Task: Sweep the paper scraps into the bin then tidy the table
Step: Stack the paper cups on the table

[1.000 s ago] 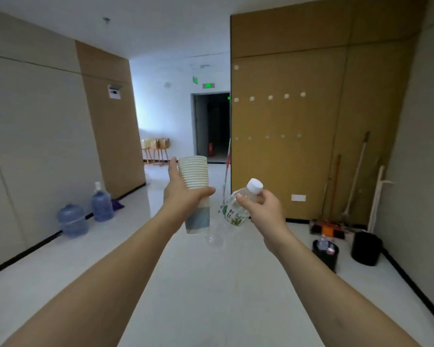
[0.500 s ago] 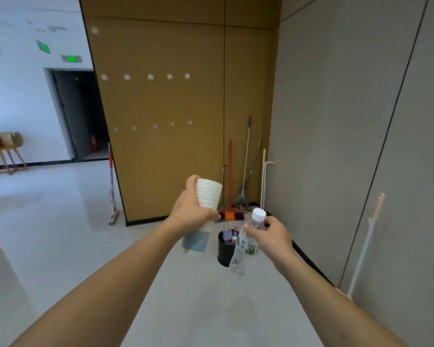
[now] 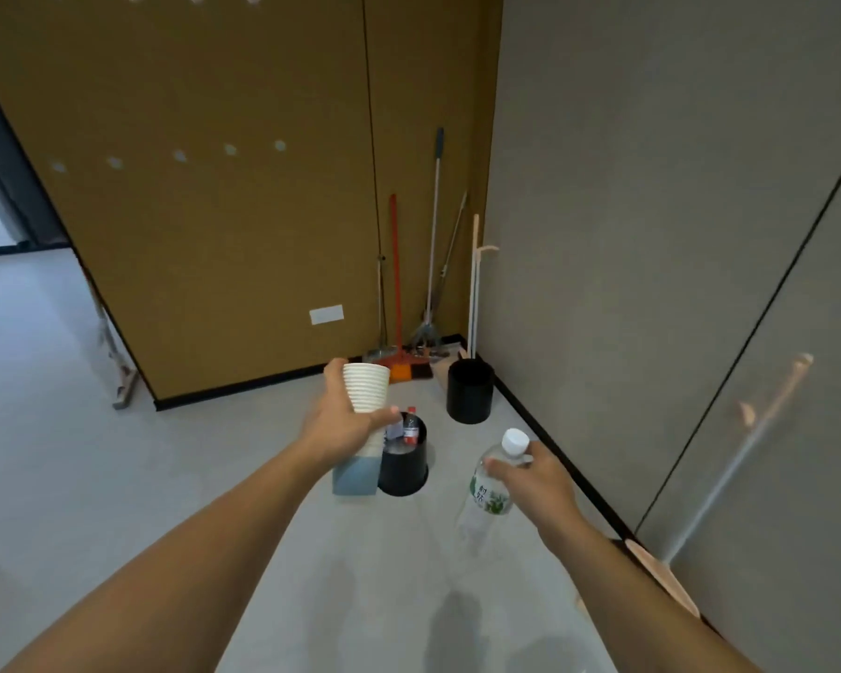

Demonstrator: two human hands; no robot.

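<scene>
The left hand (image 3: 345,425) is gripping a tall stack of paper cups (image 3: 362,420), white ribbed rims on top and a blue base at the bottom, fingers wrapped round the middle of the stack; the right hand (image 3: 530,478) is pinching a clear water bottle (image 3: 489,493) just under its white cap, the green-labelled body hanging down and tilting left; both grips are closed on their loads, nothing loose. The person is standing over a pale floor (image 3: 117,478) in a corner, and no tabletop is showing at all; the nearer black bin (image 3: 404,466) is sitting just beyond the cup stack, already holding a red-labelled bottle and other rubbish, while a second black bin (image 3: 470,391) is standing further back against the grey wall, close to the brooms and mops (image 3: 416,342) leaning in the corner. No paper scraps are in view, so this is looking like the tidying half of the job, clutter being carried over for disposal; the cups are hovering almost over the nearer bin's mouth, the bottle well to its right. The next move is calling for a short reach forward and down, lining each item over an open rim before letting go; the cup stack is tall and could splay apart if dropped from height.
</scene>
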